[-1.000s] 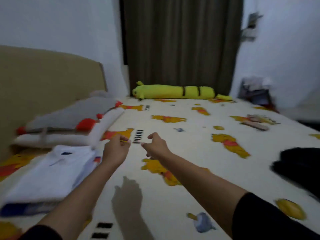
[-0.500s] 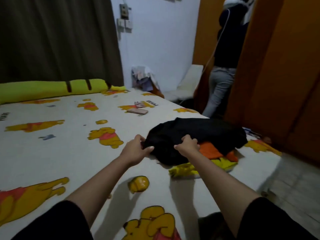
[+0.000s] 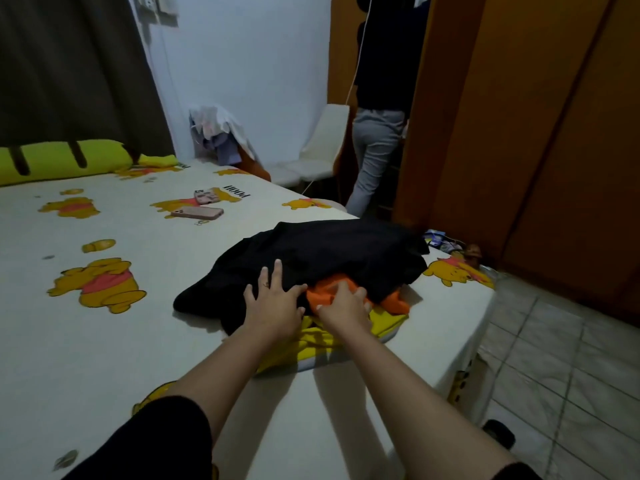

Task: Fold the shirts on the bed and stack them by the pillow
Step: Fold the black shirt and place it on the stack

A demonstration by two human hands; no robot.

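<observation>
A heap of unfolded shirts lies near the bed's right edge. A black shirt (image 3: pixel 322 251) covers the top, an orange shirt (image 3: pixel 394 303) shows under it, and a yellow shirt (image 3: pixel 388 323) lies at the bottom. My left hand (image 3: pixel 273 303) rests flat on the black shirt with its fingers spread. My right hand (image 3: pixel 344 303) grips a fold of the orange shirt with curled fingers. The pillow and the folded stack are out of view.
The bed (image 3: pixel 121 341) has a white cartoon-bear sheet. Two phones (image 3: pixel 197 212) lie on it farther back, and a long yellow plush (image 3: pixel 65 161) lies along the curtain. A person (image 3: pixel 377 133) stands by a white chair (image 3: pixel 322 147). Orange wardrobe doors and tiled floor (image 3: pixel 561 358) are to the right.
My view swung right from the pillow and folded white shirts to the heap. Both hands reached it; the left now lies flat on the black shirt, the right has taken hold of the orange one.
</observation>
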